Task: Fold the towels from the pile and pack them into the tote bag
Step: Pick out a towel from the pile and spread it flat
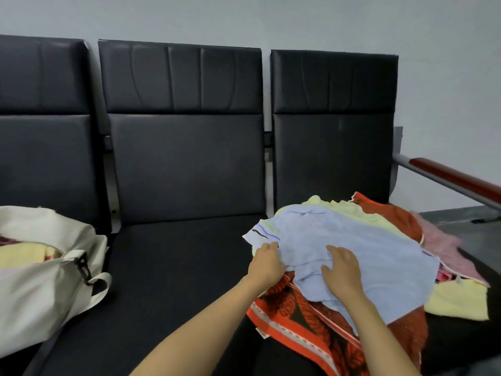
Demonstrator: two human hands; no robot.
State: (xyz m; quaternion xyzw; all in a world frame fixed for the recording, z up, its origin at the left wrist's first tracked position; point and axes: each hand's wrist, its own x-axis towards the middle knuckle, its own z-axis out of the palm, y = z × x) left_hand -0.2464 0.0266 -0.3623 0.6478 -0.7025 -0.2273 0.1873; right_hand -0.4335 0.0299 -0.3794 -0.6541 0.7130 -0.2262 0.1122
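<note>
A pile of towels lies on the right-hand seat. On top is a light blue towel (360, 248) with thin coloured stripes near its left edge. Under it are an orange patterned towel (301, 318), pale yellow towels (458, 302) and a pink one (442, 240). My left hand (267, 263) pinches the blue towel's left edge. My right hand (343, 271) rests flat on the blue towel, fingers spread. The cream tote bag (40, 294) sits on the left seat, open, with a folded yellow towel (21, 256) inside.
Three black padded seats stand against a grey wall; the middle seat (176, 267) lies between bag and pile. A metal armrest with a red-brown wooden top (455, 177) runs along the right. The bag's strap with a black clip (84, 267) hangs toward the middle seat.
</note>
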